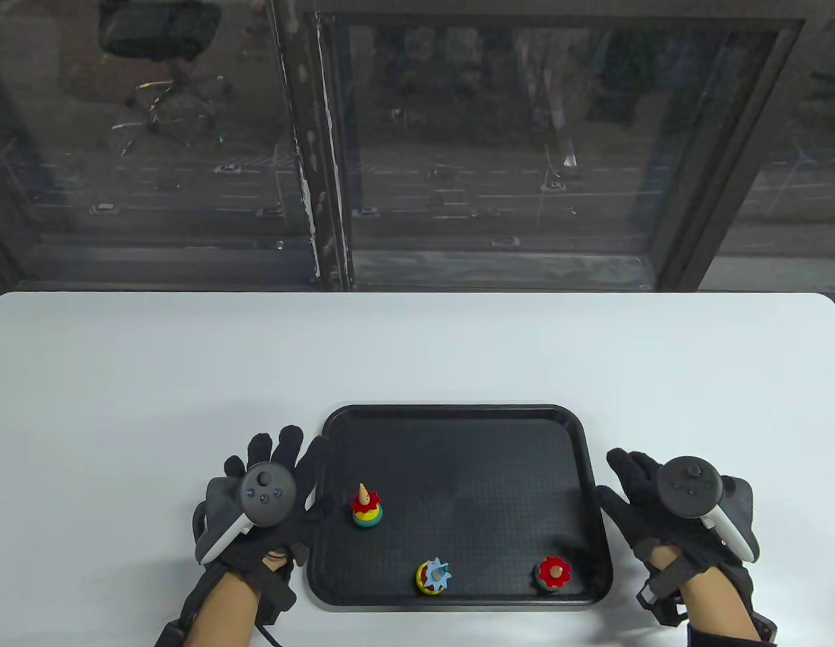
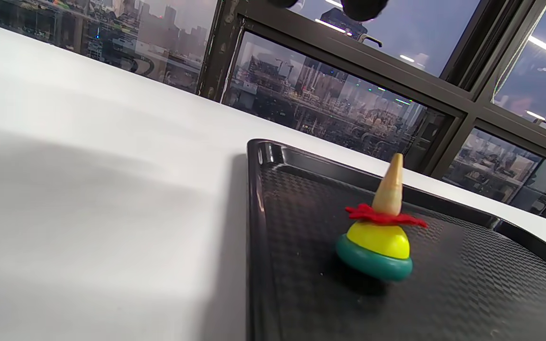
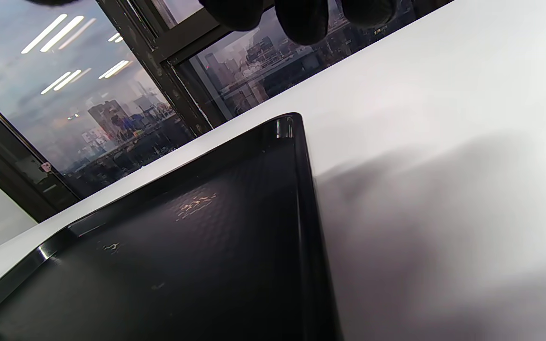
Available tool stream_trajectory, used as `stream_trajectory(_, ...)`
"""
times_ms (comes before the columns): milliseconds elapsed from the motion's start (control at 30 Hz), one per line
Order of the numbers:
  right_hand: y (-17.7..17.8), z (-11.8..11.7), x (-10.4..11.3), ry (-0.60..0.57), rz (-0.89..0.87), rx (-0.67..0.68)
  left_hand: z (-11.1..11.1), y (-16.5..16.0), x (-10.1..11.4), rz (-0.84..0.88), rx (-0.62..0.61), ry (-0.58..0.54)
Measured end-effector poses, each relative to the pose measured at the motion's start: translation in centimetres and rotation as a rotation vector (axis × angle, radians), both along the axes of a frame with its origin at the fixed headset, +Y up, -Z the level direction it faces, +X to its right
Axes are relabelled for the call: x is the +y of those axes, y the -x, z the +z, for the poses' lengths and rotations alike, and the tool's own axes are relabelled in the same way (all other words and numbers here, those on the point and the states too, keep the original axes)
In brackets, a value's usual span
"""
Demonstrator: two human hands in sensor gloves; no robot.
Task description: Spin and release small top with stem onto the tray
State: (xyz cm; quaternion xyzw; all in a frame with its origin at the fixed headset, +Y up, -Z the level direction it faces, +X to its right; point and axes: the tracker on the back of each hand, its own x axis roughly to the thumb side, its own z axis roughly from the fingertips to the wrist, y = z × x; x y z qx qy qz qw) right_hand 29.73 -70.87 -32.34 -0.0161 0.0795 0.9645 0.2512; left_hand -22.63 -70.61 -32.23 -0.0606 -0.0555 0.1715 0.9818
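The small top with the tapered stem (image 1: 366,507) stands on its tip on the black tray (image 1: 457,412), at about nine o'clock of the tray's floor, just beside the left rim. From the left wrist view it is a light turned piece: a teal ring, a yellow dome, a red petalled collar that looks like felt, and a smooth pale cone of a stem. The stem is stiff, narrow and likely slick, so I judge the place to pinch it is low on the cone, just above the collar, with thumb and two fingertips.

The left hand (image 1: 269,502) lies spread and released, its fingers overlapping the tray's left rim. The right hand (image 1: 666,505) rests at three o'clock of the tray, fingers relaxed, grasping nothing.

Whether the top is spinning I cannot tell.
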Motion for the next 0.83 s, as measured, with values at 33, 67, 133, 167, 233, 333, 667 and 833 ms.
stream_trajectory(33,0.0,0.0,0.0,-0.001,-0.001,-0.001,0.0,0.0,0.0,0.002,0.000,0.001)
stream_trajectory(67,0.0,0.0,0.1,-0.001,-0.003,-0.001,0.0,0.0,0.0,0.003,-0.001,0.002)
stream_trajectory(133,0.0,-0.1,0.1,0.001,-0.007,-0.002,-0.1,0.1,0.0,0.010,0.000,0.009)
stream_trajectory(167,0.0,-0.1,0.1,0.005,-0.008,-0.002,-0.1,0.1,0.0,0.011,0.000,0.011)
stream_trajectory(233,0.0,-0.2,0.1,0.009,-0.009,-0.002,-0.2,0.2,0.0,0.017,0.002,0.016)
stream_trajectory(333,-0.1,-0.3,0.1,0.013,-0.009,-0.007,-0.3,0.3,0.0,0.031,0.004,0.018)
stream_trajectory(667,-0.3,-0.1,-0.2,0.029,-0.019,-0.016,-0.1,-0.2,0.4,0.005,-0.014,0.007)
stream_trajectory(833,1.2,0.2,0.2,0.025,-0.016,0.062,0.3,-0.6,0.3,-0.022,-0.029,0.016)
